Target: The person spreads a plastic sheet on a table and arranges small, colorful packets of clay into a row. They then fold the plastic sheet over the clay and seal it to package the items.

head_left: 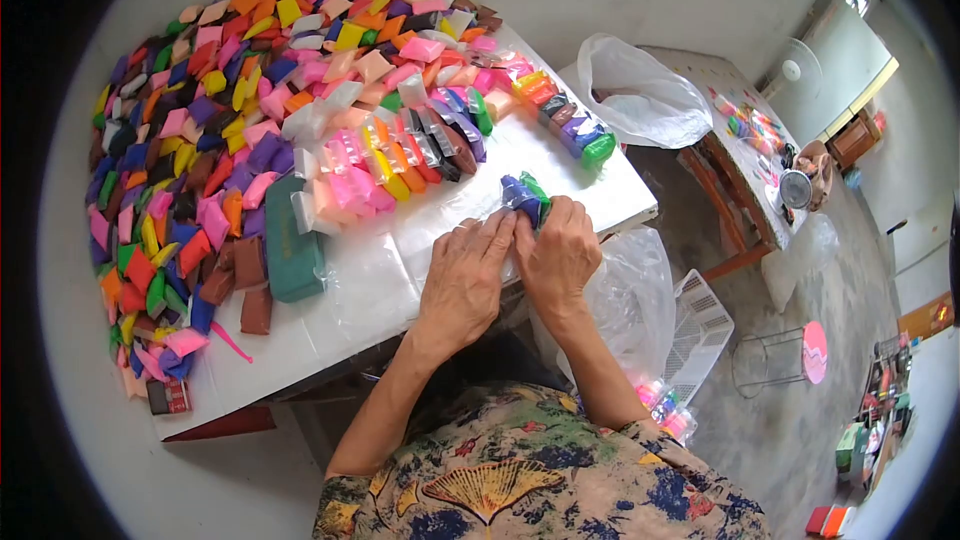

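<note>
Small bundle of blue, purple and green plastic-wrapped clay blocks [524,196], held just above the right edge of the white counter [345,305]. Fingers of the left hand [465,280] and right hand [558,255] curl tightly around its lower part. The blocks sit side by side in glossy wrapping.

White table [300,335]: big heap of coloured clay packets [200,120], green case [292,240], sorted packet rows [400,155]
</note>
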`<state>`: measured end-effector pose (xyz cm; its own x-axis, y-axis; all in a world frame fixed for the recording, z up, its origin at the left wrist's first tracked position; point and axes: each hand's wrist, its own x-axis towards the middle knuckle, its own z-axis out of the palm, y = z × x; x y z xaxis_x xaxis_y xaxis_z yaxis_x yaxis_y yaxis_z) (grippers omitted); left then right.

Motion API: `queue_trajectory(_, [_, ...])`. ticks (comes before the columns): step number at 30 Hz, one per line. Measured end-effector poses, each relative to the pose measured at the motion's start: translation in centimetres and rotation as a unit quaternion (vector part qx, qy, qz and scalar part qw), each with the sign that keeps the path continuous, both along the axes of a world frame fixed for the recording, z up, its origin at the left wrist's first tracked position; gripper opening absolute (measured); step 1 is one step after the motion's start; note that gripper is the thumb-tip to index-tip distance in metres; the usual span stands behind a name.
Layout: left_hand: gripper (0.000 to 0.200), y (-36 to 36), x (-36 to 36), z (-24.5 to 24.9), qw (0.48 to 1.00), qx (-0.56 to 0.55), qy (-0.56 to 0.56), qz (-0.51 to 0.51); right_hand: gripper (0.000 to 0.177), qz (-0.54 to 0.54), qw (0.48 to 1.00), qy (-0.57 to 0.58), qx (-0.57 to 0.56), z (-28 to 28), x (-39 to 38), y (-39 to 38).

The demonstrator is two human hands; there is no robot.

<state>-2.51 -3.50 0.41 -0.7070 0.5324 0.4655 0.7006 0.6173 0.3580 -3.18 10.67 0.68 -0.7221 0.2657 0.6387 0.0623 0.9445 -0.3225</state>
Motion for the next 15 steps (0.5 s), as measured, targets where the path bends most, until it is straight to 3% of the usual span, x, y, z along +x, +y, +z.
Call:
queue_trajectory(7, [0.057, -0.1, 0.0, 0.4, 0.999, -0.014, -0.03, 0.01, 0.045, 0.024, 0.999, 0.016, -0.015, 1.0, 1.1, 0.2])
queue_trajectory(13, [0.05, 0.7, 0.7, 1.8, 0.997, -0.042, 0.026, 0.058, 0.047, 0.036, 0.999, 0.015, -0.037, 0.3, 0.2, 0.2])
queue_trajectory(15, [0.049, 1.0, -0.4, 1.4, 0.997, 0.06, -0.041, 0.024, 0.048, 0.042, 0.998, 0.024, -0.045, 0.2, 0.0, 0.1])
